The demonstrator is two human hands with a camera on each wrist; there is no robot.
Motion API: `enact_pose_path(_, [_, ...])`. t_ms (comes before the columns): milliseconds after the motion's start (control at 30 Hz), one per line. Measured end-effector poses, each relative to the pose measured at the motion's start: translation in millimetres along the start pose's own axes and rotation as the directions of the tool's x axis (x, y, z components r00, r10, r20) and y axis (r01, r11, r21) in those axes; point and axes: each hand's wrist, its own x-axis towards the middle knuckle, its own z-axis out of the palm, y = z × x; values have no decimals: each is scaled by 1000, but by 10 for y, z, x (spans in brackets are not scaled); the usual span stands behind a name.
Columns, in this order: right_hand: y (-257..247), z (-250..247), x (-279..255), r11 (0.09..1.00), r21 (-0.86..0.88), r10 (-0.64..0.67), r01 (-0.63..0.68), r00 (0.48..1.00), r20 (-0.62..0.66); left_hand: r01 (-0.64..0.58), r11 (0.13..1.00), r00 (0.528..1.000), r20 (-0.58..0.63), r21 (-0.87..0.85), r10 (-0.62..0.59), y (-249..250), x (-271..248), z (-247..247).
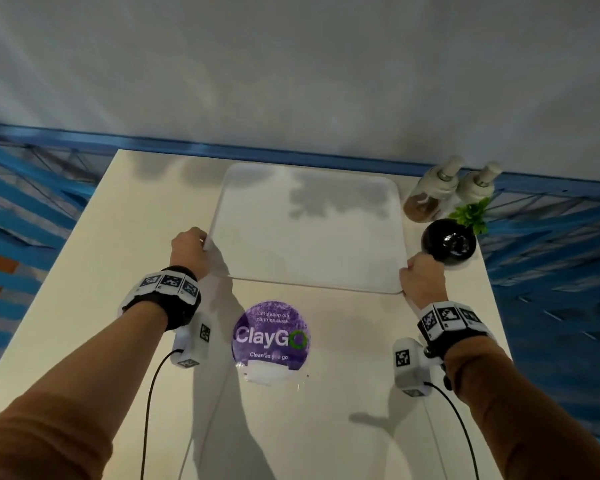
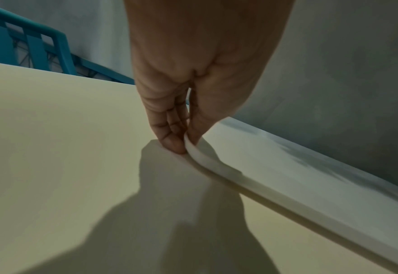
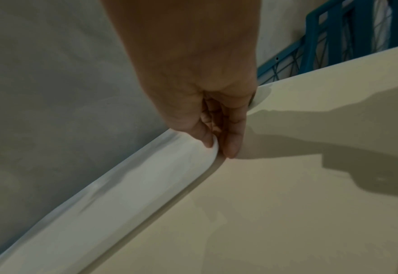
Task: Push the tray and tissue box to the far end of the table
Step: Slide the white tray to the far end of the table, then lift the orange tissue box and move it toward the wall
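Observation:
A large white tray (image 1: 309,233) with rounded corners lies flat on the cream table (image 1: 94,258), its far edge close to the wall. My left hand (image 1: 191,249) pinches the tray's near left rim (image 2: 207,161), thumb on top and fingers (image 2: 169,137) outside. My right hand (image 1: 421,277) pinches the near right corner of the rim (image 3: 200,153), thumb inside and fingers (image 3: 233,140) outside. The tray holds nothing. No tissue box shows in any view.
Two pump bottles (image 1: 437,192) stand at the far right by the wall. A black round vase (image 1: 449,240) with a green plant (image 1: 471,213) sits just beyond my right hand. A purple ClayGo sticker (image 1: 271,336) lies on the table near me. Blue railing (image 1: 32,188) flanks the table.

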Motion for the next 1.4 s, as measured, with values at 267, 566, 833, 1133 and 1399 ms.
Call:
enact_pose_path(267, [-109, -11, 71, 998, -38, -44, 42, 998, -50, 33, 999, 999, -3, -25, -33, 104, 136, -5])
enact_pose_path(566, [-117, -63, 8, 998, -43, -36, 35, 999, -22, 35, 999, 999, -9, -34, -35, 136, 55, 12])
enact_pose_path(833, [-107, -274, -231, 999, 6, -39, 39, 994, 100, 85, 994, 985, 141, 74, -95, 222, -157, -131])
enact_pose_path(1133, [-40, -779, -1036, 915, 17, -399, 402, 901, 170, -148, 986, 981, 117, -71, 156, 808, -1131, -538])
enact_pose_path(1399, [-88, -1070, -2553, 736, 128, -668, 665, 682, 296, -276, 936, 961, -48, -220, 272, 542, -2904, -1256])
